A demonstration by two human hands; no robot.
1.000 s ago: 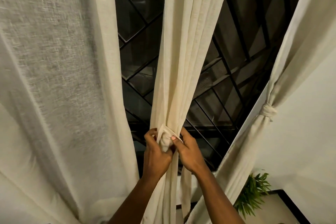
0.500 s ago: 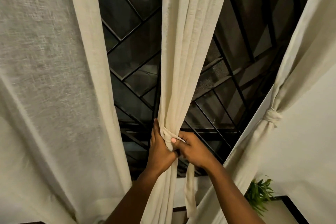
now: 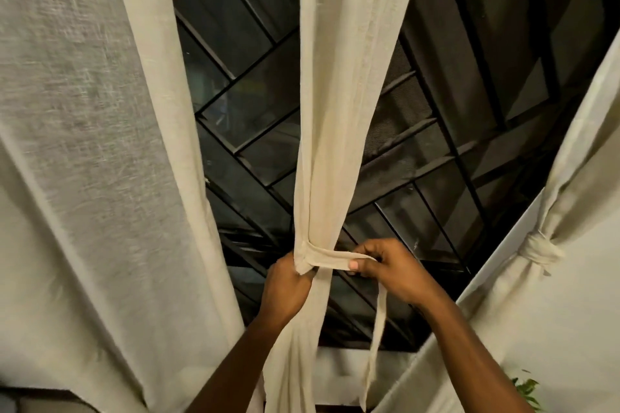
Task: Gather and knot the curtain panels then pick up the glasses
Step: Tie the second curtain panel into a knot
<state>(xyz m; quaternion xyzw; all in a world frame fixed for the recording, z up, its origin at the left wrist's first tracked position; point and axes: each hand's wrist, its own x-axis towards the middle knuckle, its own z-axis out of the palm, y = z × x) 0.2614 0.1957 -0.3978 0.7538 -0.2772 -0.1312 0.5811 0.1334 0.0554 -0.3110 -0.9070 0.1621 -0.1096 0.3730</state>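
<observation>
A gathered cream middle curtain panel (image 3: pixel 339 117) hangs down the centre in front of the dark window. My left hand (image 3: pixel 285 288) grips the bunched cloth just below a fabric tie strip (image 3: pixel 330 259) that wraps around it. My right hand (image 3: pixel 389 270) pinches that strip and holds it stretched out to the right; its loose end (image 3: pixel 377 342) dangles below. The right curtain panel (image 3: pixel 577 157) is bound with a knot (image 3: pixel 536 250). No glasses are in view.
A wide loose left curtain panel (image 3: pixel 84 151) fills the left side. Behind the curtains is a dark window with a black diagonal metal grille (image 3: pixel 419 151). A green plant (image 3: pixel 526 391) shows at the bottom right corner, beside a pale wall (image 3: pixel 583 318).
My right hand has moved right, away from my left hand, pulling the tie strip out taut. The view has shifted closer and slightly left.
</observation>
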